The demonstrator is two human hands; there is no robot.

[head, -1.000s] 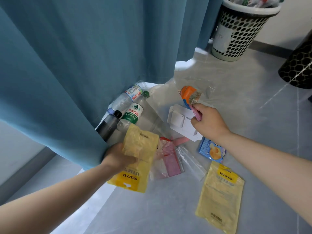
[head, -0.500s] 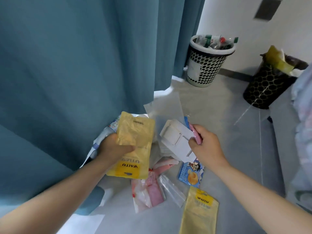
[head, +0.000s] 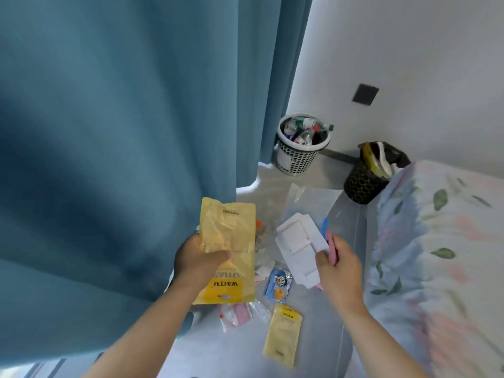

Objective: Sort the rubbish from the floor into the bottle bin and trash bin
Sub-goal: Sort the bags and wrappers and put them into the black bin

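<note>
My left hand (head: 200, 261) grips a yellow pouch (head: 227, 241) held up above the floor. My right hand (head: 336, 261) holds a white plastic tray (head: 298, 248) together with a pink and a blue wrapper (head: 331, 248). Below them on the floor lie a second yellow pouch (head: 283, 334), a blue snack packet (head: 278, 286), a pink-and-clear bag (head: 236, 315) and clear plastic sheets (head: 311, 201). The white perforated bottle bin (head: 298, 156) stands by the wall, full of bottles. The black trash bin (head: 362, 184) stands to its right with wrappers sticking out.
A teal curtain (head: 136, 132) hangs on the left and reaches the floor. A bed with a floral sheet (head: 441, 255) fills the right side. Grey floor runs between them toward the two bins.
The view has risen and both hands have lifted their rubbish higher off the floor. The bottles by the curtain have dropped out of sight behind the yellow pouch; the bed has come into view.
</note>
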